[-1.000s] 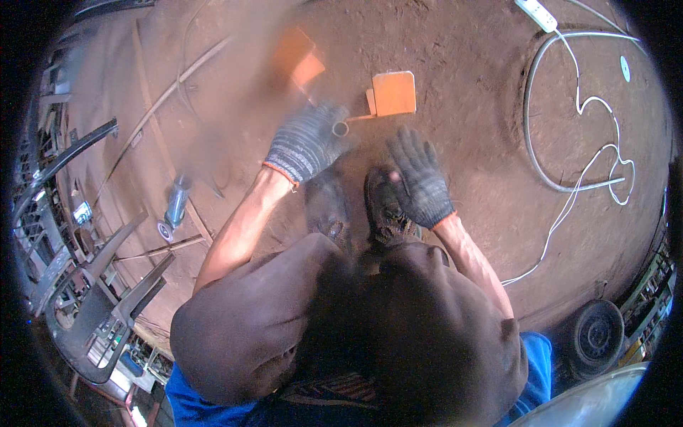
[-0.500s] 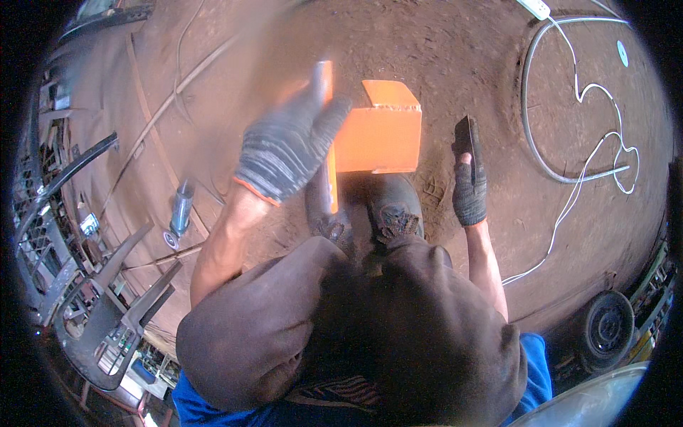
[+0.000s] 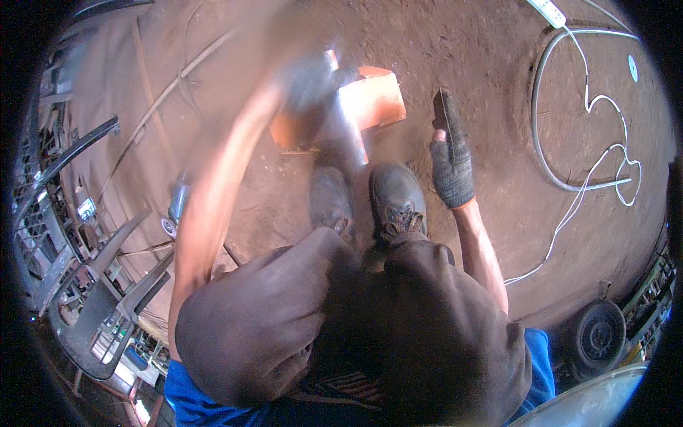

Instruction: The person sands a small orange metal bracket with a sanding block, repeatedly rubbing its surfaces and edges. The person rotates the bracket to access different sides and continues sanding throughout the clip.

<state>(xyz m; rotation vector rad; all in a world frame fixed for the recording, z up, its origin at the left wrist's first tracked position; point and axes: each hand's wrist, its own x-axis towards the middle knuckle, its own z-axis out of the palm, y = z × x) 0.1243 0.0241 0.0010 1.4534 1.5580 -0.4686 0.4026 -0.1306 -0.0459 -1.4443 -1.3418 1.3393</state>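
My left hand point(image 3: 309, 82), in a striped grey glove and smeared by motion, is closed on an orange painted metal piece point(image 3: 377, 99). The piece has box-like sides and a narrow plate with a bright, glaring face, and it is held above the floor beyond my boots. My fingers on its far side are hidden. To the right, my gloved right hand point(image 3: 453, 171) is closed around a flat, dark bar point(image 3: 444, 107) that points away from me, its bare thumb tip lying along it. What kind of tool the bar is, I cannot make out.
My two boots point(image 3: 396, 199) stand on the brown dirt floor. A blue angle grinder point(image 3: 179, 203) lies at left, near a dark metal frame point(image 3: 107, 320). On the right are a bent grey pipe point(image 3: 535, 107), a white power strip point(image 3: 548, 11) with its cord, and a wheel point(image 3: 599, 338).
My left hand has carried the orange piece farther away and tilted it, so its plate now slants. My right hand with the dark bar has moved slightly left and away from me.
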